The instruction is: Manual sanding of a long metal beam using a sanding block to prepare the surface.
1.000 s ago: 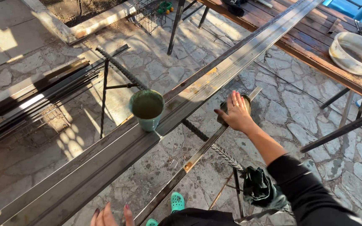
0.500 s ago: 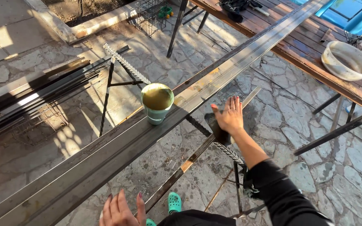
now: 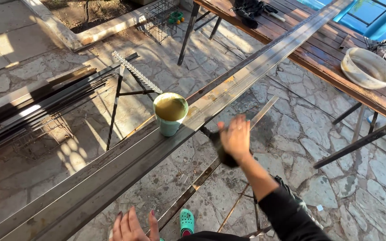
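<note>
The dark cloth (image 3: 222, 154) is in my right hand (image 3: 235, 137), bunched under the palm and pressed against the side edge of the long metal beam (image 3: 157, 143), just right of the cup. My fingers there are spread and bent down over the cloth, so the grip is loose and flat more than a closed fist; the hand is a little blurred, so I cannot tell how tightly the fingers close.

My left hand (image 3: 129, 226) is at the bottom edge of the view, near the close part of the same beam. Its fingers are stretched and open, and it holds nothing that I can see.

The beam runs diagonally from the lower left to the upper right, resting on thin metal stands. On top of it stands a pale green cup (image 3: 170, 114) filled with a yellowish liquid, upright, just beside my right hand but not touching it.

Further right is a wooden table (image 3: 327, 53) with a white bowl (image 3: 368, 68) on it. At the left lie dark metal bars (image 3: 36, 107) on the stone floor (image 3: 291, 129).
</note>
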